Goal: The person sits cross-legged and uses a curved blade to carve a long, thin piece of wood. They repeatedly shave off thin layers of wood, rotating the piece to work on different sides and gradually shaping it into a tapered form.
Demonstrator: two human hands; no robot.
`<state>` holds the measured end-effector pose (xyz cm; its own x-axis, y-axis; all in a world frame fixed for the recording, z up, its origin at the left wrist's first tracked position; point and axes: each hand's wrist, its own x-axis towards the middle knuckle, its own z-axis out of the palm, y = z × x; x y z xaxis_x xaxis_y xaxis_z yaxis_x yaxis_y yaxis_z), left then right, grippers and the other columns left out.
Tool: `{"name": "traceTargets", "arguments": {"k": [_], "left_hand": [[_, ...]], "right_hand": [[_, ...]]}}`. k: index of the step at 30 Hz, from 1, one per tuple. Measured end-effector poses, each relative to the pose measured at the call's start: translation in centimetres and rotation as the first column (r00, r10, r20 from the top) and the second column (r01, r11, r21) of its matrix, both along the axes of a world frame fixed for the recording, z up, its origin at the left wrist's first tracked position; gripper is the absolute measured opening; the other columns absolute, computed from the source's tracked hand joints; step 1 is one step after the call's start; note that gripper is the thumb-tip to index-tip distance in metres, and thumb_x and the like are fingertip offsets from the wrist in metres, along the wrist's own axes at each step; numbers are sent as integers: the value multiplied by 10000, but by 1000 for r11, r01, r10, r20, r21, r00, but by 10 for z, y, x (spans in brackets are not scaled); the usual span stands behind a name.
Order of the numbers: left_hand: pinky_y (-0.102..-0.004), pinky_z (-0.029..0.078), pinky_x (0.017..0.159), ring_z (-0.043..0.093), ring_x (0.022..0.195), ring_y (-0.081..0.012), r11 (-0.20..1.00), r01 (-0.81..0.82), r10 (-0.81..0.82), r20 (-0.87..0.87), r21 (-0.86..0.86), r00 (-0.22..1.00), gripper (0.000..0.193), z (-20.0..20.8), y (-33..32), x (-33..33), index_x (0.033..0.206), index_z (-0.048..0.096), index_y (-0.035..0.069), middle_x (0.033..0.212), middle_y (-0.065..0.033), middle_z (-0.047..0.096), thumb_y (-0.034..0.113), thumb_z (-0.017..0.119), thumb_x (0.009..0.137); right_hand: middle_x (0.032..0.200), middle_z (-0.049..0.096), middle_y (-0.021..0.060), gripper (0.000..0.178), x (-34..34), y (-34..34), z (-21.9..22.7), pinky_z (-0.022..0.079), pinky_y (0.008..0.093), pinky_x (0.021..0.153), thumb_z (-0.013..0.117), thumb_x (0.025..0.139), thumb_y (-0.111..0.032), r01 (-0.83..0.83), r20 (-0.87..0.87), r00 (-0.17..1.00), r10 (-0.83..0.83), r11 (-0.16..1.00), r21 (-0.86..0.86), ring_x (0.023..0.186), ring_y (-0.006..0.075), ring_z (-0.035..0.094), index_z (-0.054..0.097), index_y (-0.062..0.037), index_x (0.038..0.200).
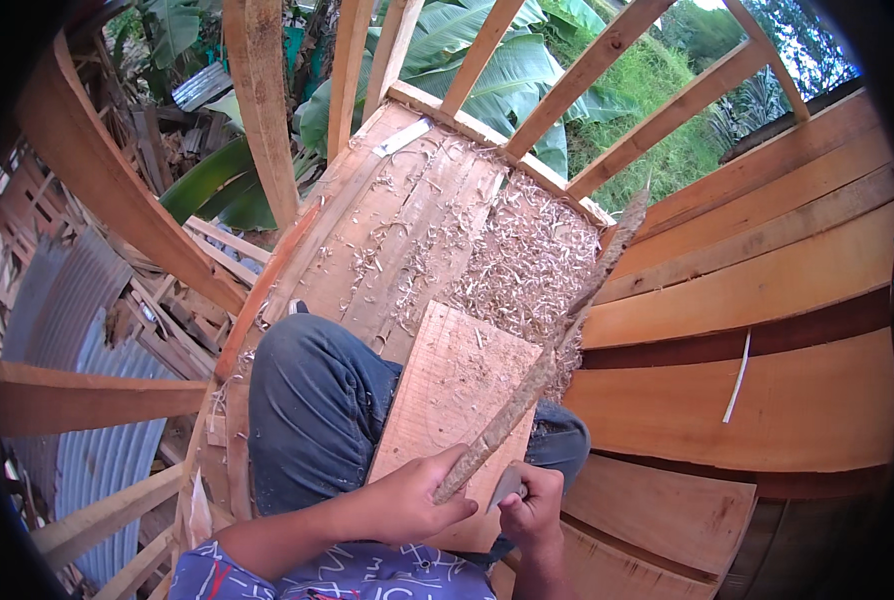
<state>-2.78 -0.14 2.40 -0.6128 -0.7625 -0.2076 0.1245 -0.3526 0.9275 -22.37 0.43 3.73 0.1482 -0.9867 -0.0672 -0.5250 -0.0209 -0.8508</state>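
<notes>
My left hand (407, 497) is closed around the near end of a long, rough stick (527, 390) with patchy bark. The stick slants away to the upper right, its far tip thin and ragged. Close beside it on the right, my right hand (533, 508) is closed on a small tool with a grey, blade-like part (508, 486); most of it is hidden by the fingers. Under both hands a flat wooden board (437, 380) rests across my lap, between my knees, with a few shavings and dust on it.
Curled wood shavings (527, 240) cover much of the plank floor (367, 240) ahead. Upright timber posts (264, 110) stand at the left and front. A plank wall (747, 400) runs along the right. Corrugated metal sheets (107, 420) and scrap wood lie outside at the left.
</notes>
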Motion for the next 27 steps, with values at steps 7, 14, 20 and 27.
{"name": "traceTargets", "arguments": {"k": [7,14,20,27], "left_hand": [[-287,435,619,532,652,-132,1000,16,-17,133,13,991,388,39,16,-2,1167,429,-12,735,-60,548,130,608,853],[-373,475,707,638,794,-314,994,99,-100,34,38,994,384,28,33,-11,1144,428,-47,844,-225,601,149,593,856],[-351,458,786,607,871,-244,976,93,-81,-72,194,994,396,-1,39,-14,1161,431,-42,905,-199,601,136,610,856],[-305,442,682,545,752,-153,990,24,-34,70,141,997,363,11,24,-22,1143,424,-34,813,-100,552,123,599,867]], "right_hand": [[444,358,74,779,-16,-2,3,344,326,390,642,562,-791,-14,-271,960,-70,955,-297,384,235,421,392,-54,526],[475,277,33,779,-60,-36,-21,251,323,427,511,789,-741,373,-122,895,-429,870,-321,487,100,318,346,-18,553],[478,319,44,728,-63,-13,-13,266,333,438,468,874,-658,298,-180,930,-321,944,-145,469,126,339,374,-3,569],[466,366,116,724,-31,14,-28,362,359,419,597,757,-698,9,-264,963,-61,981,-192,408,297,438,405,-29,558]]}}
